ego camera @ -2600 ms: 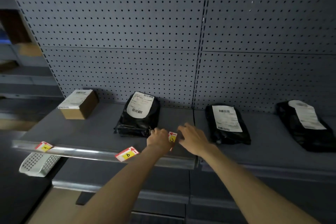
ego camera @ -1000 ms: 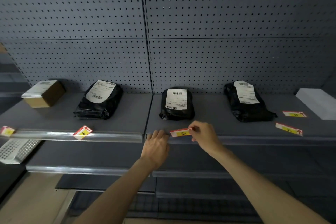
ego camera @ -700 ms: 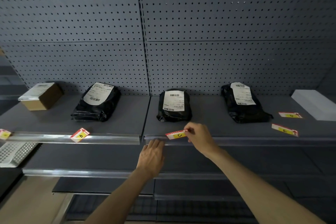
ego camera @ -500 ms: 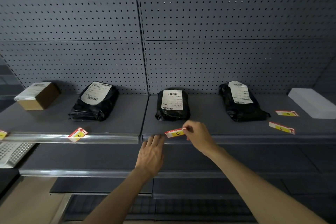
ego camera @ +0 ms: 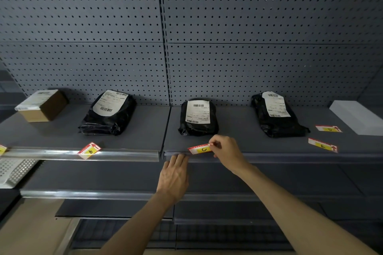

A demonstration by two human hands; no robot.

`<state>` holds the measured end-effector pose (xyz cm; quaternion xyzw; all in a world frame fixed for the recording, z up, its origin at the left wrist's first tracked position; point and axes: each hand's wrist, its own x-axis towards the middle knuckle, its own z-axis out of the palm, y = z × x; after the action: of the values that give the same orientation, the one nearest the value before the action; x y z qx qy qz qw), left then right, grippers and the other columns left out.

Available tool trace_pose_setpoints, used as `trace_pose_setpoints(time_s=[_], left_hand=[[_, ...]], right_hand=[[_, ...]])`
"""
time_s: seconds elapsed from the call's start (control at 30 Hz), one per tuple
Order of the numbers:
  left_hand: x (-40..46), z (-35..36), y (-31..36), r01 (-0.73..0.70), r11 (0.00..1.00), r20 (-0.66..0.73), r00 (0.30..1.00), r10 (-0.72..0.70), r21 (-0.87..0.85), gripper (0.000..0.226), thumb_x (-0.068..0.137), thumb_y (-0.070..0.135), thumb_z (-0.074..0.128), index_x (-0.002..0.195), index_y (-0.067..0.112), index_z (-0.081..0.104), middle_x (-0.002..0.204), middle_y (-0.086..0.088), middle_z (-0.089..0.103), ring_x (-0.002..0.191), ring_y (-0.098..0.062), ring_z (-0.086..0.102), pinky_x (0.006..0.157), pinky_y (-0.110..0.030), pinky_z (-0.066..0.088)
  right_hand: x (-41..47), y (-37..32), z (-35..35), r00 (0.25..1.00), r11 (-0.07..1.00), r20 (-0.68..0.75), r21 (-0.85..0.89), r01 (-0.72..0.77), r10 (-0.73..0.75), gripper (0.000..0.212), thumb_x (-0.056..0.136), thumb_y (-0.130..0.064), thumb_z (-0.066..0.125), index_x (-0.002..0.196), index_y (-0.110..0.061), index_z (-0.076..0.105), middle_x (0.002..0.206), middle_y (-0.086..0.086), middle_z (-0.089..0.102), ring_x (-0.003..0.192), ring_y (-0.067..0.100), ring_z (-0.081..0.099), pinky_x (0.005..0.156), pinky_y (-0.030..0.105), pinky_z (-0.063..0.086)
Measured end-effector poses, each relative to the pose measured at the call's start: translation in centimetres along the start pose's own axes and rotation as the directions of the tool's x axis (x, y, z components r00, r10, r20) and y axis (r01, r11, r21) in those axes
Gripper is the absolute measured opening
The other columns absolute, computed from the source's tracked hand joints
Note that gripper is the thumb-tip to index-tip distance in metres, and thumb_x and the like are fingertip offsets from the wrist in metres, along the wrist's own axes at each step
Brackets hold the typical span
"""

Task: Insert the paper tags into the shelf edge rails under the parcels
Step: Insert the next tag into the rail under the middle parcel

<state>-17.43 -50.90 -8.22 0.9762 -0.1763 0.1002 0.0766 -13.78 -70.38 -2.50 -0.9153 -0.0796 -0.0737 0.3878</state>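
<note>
1. Right hand [ego camera: 227,152] pinches the C tag [ego camera: 200,148] at the shelf rail [ego camera: 269,154], 6 o'clock of the middle parcel [ego camera: 198,117].
2. Left hand [ego camera: 173,176], fingers apart, holds nothing and touches the rail.
3. Next: tuck its lower edge in, I'd say.

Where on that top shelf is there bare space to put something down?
Bare shelf lies between the cardboard box and left black parcel, and between the middle parcel and right parcel. The far right is crowded by loose tags and a white box.
</note>
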Motion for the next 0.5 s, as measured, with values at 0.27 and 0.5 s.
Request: trace_pose_setpoints(time_s=[0.27, 0.5], left_hand=[[1.0, -0.6, 0.6, 0.015, 1.0, -0.032, 0.999, -0.014, 0.007, 0.042, 0.086, 0.015, 0.052, 0.128, 0.012, 0.052, 0.122, -0.003, 0.056, 0.103, -0.023, 0.054, 0.086, -0.037, 0.05], [1.5, -0.9, 0.7, 0.034, 0.999, -0.041, 0.999, -0.035, -0.032, 0.038, 0.086, 0.016, 0.05, 0.125, 0.014, 0.053, 0.12, -0.002, 0.055, 0.102, -0.023, 0.052, 0.087, -0.036, 0.046]], right_hand=[[0.3, 0.0, 0.1, 1.0, 1.0, -0.006, -0.002, 0.001, -0.001, 0.01, 0.091, -0.008, 0.059, 0.085, -0.01, 0.067, 0.078, 0.005, 0.066, 0.062, 0.014, 0.064, 0.063, 0.036, 0.056], [0.4, 0.0, 0.2, 1.0, 1.0, 0.0, -0.01, 0.005, -0.005, 0.008, 0.092, -0.007, 0.06, 0.088, -0.008, 0.067, 0.081, 0.006, 0.067, 0.06, 0.012, 0.063, 0.059, 0.026, 0.053]])
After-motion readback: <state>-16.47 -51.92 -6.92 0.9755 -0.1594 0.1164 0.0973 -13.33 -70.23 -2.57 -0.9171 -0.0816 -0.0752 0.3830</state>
